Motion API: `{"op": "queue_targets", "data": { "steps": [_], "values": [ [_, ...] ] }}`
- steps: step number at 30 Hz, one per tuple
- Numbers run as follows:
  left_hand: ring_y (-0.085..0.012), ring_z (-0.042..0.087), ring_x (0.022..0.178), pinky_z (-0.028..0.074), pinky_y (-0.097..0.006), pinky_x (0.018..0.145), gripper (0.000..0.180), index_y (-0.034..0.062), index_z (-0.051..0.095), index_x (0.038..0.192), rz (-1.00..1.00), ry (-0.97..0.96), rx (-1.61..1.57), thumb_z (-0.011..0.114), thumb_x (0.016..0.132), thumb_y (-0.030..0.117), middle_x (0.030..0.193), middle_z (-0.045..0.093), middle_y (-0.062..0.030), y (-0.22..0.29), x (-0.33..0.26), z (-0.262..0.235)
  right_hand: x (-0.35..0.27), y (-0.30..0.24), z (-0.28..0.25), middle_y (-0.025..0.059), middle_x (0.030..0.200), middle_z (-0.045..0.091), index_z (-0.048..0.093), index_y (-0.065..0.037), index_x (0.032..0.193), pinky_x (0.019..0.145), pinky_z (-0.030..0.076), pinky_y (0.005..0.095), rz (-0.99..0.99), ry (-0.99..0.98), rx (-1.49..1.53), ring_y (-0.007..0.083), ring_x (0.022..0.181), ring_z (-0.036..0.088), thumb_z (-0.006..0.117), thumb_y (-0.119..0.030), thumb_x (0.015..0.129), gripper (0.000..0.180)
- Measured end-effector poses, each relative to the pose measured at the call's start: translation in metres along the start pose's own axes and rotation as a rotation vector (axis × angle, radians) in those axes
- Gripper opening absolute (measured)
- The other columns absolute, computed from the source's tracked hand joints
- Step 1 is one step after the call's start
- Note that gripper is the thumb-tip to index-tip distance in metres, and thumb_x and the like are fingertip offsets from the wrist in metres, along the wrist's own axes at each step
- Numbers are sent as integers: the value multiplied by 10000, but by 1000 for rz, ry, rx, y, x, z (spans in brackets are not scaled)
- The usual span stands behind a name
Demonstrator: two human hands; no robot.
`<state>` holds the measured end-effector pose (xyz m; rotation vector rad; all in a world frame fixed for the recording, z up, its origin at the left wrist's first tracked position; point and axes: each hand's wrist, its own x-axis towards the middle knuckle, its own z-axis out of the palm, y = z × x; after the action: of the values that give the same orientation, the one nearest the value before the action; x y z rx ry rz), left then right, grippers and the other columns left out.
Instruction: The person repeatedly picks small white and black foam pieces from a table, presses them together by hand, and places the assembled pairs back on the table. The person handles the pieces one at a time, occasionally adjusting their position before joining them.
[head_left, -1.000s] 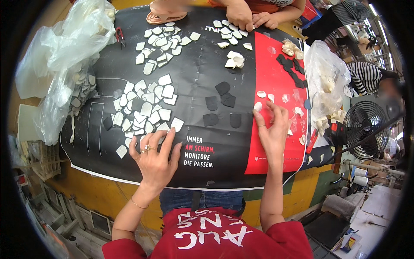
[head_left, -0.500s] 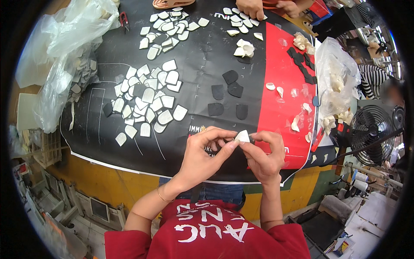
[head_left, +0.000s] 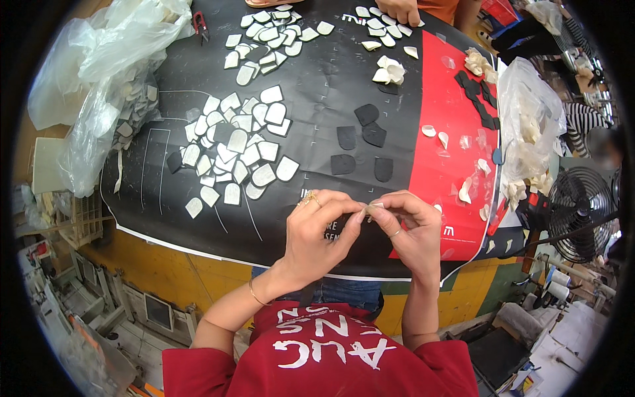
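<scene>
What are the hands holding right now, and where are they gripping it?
Both the left hand and right hand pinch one small pale piece between their fingertips, at its edges, above the black sheet.

cut pieces (head_left: pixel 241 149) left on mat (head_left: pixel 317 86) | bag (head_left: pixel 529 122) right | fan (head_left: pixel 582 212) beyond edge

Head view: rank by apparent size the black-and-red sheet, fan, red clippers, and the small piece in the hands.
1. black-and-red sheet
2. fan
3. red clippers
4. small pale piece, mostly hidden by fingers, so its rank against the clippers is unsure.
</scene>
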<state>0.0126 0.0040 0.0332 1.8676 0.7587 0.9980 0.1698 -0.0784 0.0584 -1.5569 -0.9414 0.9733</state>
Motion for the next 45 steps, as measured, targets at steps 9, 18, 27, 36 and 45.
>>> {"op": "queue_targets", "data": {
  "steps": [9,18,27,36,45],
  "values": [
    [-287,610,1012,472,-395,844,308,95,694,1122,281,-232,458,752,822,132,1110,628,-91,-31,42,-4,5,11,-16,81,933,725,681,56,1040,741,529,227,74,215,-77,104,831,669,689,-29,944,128],
    [-211,562,1163,419,-403,993,377,171,675,1197,618,-572,661,718,840,283,1292,590,-43,-29,18,10,9,3,-47,74,921,728,687,57,1037,750,526,241,108,84,-225,102,829,669,694,-47,939,142],
    [-176,591,1055,380,-393,1017,398,159,678,1218,682,-391,686,705,853,315,1187,625,-10,-38,-3,-25,11,-4,-17,40,789,696,712,45,977,666,491,233,117,-71,-377,68,701,590,718,-86,917,145],
    [-198,564,1052,402,-406,994,405,86,676,1166,533,-375,717,705,855,344,1165,587,-46,-28,-26,-3,13,-3,-18,126,796,693,697,61,956,623,500,285,129,-138,-453,147,666,633,718,-102,910,171],
    [-208,554,1074,395,-421,1007,405,84,674,1160,552,-361,724,702,855,349,1176,578,-52,-29,-26,-3,16,-2,-18,98,774,679,701,55,943,616,491,279,143,-164,-484,122,654,606,730,-94,899,158]
  ]
}}
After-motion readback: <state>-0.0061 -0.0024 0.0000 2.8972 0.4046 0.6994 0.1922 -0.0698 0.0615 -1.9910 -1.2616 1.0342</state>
